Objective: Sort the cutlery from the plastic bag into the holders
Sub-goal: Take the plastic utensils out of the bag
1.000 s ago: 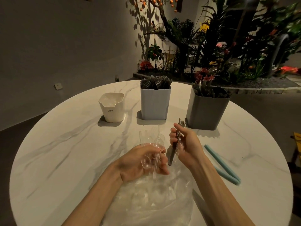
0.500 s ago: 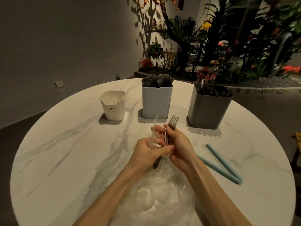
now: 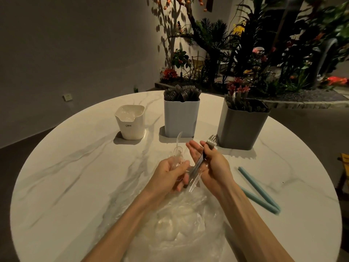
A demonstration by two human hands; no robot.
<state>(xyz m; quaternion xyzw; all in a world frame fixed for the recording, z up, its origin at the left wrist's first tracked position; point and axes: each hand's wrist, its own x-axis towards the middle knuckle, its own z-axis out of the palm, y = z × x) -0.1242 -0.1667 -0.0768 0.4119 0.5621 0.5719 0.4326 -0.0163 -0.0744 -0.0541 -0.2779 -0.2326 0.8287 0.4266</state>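
Over a round, white, grey-veined marble table point(image 3: 75, 176), the left hand point(image 3: 170, 174) grips a bunch of clear plastic spoons point(image 3: 177, 150). The right hand point(image 3: 211, 163) holds a metal fork point(image 3: 204, 152), thumb curled on its handle, fingers partly straightened. A crinkled clear plastic bag point(image 3: 179, 224) lies beneath the forearms. Behind stand a cream holder point(image 3: 131, 125), a pale-blue holder point(image 3: 180, 118) and a grey holder point(image 3: 241, 127).

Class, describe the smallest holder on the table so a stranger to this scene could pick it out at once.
Start at the round marble table, then look along the row of three holders at its far side. The one you want is the cream holder at the left end. It is lower than the pale blue holder and grey holder, bears small dark lettering and holds clear cutlery, not dark.
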